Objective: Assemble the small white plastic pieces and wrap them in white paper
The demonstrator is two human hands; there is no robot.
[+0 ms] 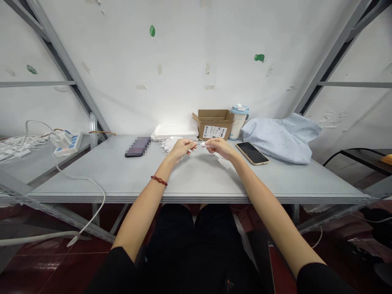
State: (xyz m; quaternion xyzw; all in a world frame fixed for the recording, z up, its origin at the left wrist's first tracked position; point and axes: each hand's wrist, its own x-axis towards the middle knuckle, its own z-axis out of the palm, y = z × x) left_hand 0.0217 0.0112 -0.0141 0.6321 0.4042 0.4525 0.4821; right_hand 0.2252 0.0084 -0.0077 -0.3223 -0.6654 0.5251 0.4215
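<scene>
My left hand (181, 148) and my right hand (219, 148) meet above the middle of the grey table (122, 175). Both pinch a small white part on a thin white cable (199, 143) stretched between them. The left wrist wears a red bead bracelet (159, 180). A loose heap of white cables (166, 145) lies just behind the left hand. A clear plastic bag (225, 163) lies under the right hand.
A dark phone (137, 147) lies left of the hands, another phone (252, 153) to the right. At the back stand white trays (174, 132), an open cardboard box (214, 123), a lidded cup (238, 121) and a light blue cloth (280, 136). A power strip (67, 143) sits far left.
</scene>
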